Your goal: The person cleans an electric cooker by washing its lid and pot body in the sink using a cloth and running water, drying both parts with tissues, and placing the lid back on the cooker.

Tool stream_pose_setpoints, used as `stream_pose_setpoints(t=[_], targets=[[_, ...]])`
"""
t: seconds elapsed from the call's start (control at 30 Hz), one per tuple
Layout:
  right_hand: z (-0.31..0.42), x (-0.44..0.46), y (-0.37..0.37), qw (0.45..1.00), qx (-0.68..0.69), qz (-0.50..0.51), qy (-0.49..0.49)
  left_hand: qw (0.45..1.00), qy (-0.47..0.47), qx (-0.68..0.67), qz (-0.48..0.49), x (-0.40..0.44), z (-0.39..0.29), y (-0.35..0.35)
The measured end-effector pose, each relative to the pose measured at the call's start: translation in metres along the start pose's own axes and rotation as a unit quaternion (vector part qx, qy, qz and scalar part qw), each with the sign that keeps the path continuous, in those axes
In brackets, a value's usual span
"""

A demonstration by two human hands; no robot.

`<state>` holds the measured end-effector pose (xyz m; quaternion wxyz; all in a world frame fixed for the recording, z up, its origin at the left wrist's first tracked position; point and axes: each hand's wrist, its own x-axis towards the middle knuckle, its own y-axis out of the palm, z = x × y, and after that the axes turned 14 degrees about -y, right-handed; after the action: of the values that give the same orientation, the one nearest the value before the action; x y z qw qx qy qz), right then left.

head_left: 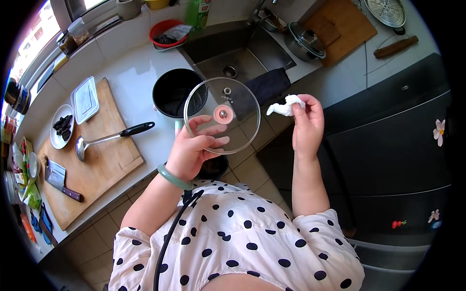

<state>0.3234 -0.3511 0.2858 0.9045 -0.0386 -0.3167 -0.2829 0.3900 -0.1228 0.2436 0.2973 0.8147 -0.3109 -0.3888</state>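
Note:
A round glass lid [245, 138] with a pink knob fitting at its centre is held up in my left hand [196, 143], fingers spread under and around its near left edge. Beyond it, a dark round pot [172, 92] stands on the white counter, partly overlapped by the lid. To the right, my right hand [307, 123] pinches a crumpled white tissue [287, 105] between thumb and fingers, apart from the lid.
A wooden board [114, 160] at left bears a ladle [104, 139] and a cleaver [57, 175]. Behind are a sink [262, 51] with a dark cloth [267, 86] on its edge, a red bowl [162, 28] and a lidded pot [303, 43]. A black fridge [388, 155] stands at right.

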Motion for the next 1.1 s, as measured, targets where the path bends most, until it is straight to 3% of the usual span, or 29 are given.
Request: stream_pose_setpoints(t=[0.13, 0.2, 0.27, 0.33, 0.37, 0.5, 0.83, 1.07, 1.1], targets=[[-0.010, 0.008, 0.002, 0.999, -0.035, 0.036, 0.012, 1.000, -0.011, 0.014, 0.004, 0.001, 0.005, 0.003], [-0.017, 0.007, 0.021, 0.990, -0.111, 0.074, -0.045, 0.999, -0.019, 0.027, 0.006, 0.003, 0.007, 0.005], [-0.019, 0.008, 0.037, 0.947, -0.242, 0.199, -0.070, 0.999, -0.032, 0.043, 0.007, 0.003, 0.010, 0.008], [-0.026, 0.017, 0.055, 0.844, -0.319, 0.309, -0.303, 0.997, -0.039, 0.069, 0.011, 0.004, 0.016, 0.009], [-0.033, 0.018, 0.062, 0.818, -0.346, 0.324, -0.326, 0.996, -0.043, 0.083, 0.012, 0.006, 0.019, 0.008], [-0.055, 0.022, 0.062, 0.810, -0.398, 0.341, -0.265, 0.995, -0.010, 0.083, -0.046, 0.014, 0.031, -0.002], [-0.064, 0.001, 0.045, 0.827, -0.467, 0.235, -0.206, 0.997, 0.059, -0.010, -0.054, 0.027, 0.042, 0.003], [-0.049, -0.022, 0.024, 0.871, -0.421, 0.229, -0.110, 0.994, 0.096, -0.012, -0.051, 0.036, 0.030, 0.008], [-0.048, -0.022, 0.018, 0.872, -0.410, 0.222, -0.151, 0.995, 0.087, -0.013, -0.047, 0.035, 0.028, 0.009]])
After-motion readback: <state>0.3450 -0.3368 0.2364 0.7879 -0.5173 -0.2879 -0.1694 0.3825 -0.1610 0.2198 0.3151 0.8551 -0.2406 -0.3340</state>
